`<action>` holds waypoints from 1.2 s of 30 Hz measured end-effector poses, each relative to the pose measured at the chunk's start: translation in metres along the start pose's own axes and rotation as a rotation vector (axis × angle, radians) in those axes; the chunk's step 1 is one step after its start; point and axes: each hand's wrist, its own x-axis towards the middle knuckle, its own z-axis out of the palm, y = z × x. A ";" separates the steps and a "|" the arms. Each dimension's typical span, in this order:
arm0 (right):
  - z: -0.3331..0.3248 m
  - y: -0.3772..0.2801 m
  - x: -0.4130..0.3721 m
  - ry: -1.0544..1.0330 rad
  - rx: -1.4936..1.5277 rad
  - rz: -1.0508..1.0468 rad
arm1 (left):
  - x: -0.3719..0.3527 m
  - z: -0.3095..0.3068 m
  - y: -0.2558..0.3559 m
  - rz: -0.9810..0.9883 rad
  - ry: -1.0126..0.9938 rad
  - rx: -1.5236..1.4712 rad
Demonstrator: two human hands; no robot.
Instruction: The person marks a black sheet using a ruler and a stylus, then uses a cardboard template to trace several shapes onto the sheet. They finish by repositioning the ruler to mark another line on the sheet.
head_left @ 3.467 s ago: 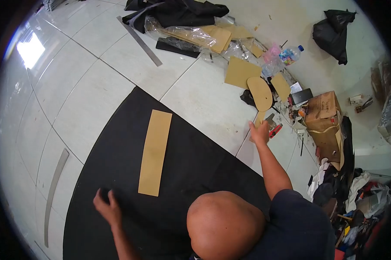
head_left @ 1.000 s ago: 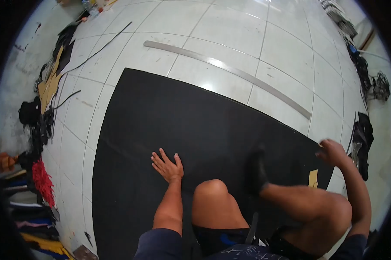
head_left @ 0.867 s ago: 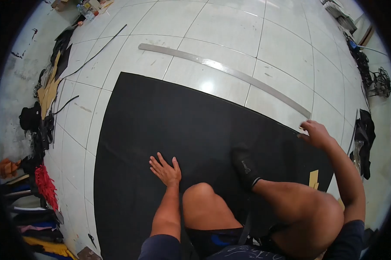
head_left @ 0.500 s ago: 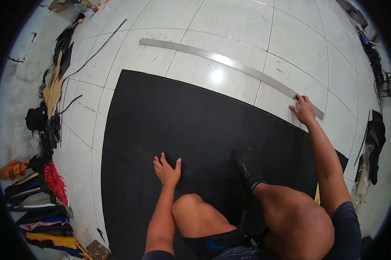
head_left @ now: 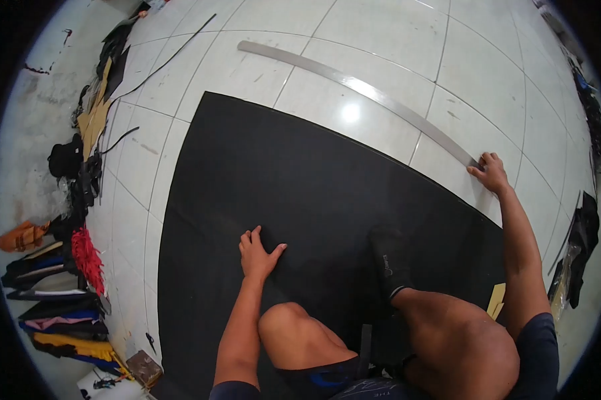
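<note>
A large black sheet (head_left: 300, 193) lies on the white tiled floor under my knee and foot. My left hand (head_left: 258, 255) rests on it with fingers spread, holding nothing. Beyond the sheet's far edge, a long metal strip (head_left: 380, 99) lies on the tiles, slanting from upper left to lower right. My right hand (head_left: 490, 172) grips the strip's right end, with thumb and fingers closed over it; the palm hides that end.
Folded cloths (head_left: 67, 327), a red fringed bundle (head_left: 87, 260) and a black bag (head_left: 65, 159) line the left side. A thin black strip (head_left: 174, 59) lies at upper left. Black material (head_left: 584, 247) lies at right, and a tan piece (head_left: 496, 300) near my right arm.
The view has shifted a little. My right hand has closed on the strip and moved toward its right end. My left hand stays spread on the sheet.
</note>
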 end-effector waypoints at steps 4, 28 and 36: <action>-0.001 0.003 -0.004 -0.071 -0.037 -0.072 | 0.000 -0.002 0.001 0.016 0.003 -0.033; 0.064 -0.137 -0.082 0.094 0.293 -0.180 | 0.029 -0.017 0.013 -0.048 -0.154 0.117; 0.096 -0.145 -0.049 0.162 0.245 -0.474 | 0.035 -0.025 0.026 -0.172 -0.277 0.043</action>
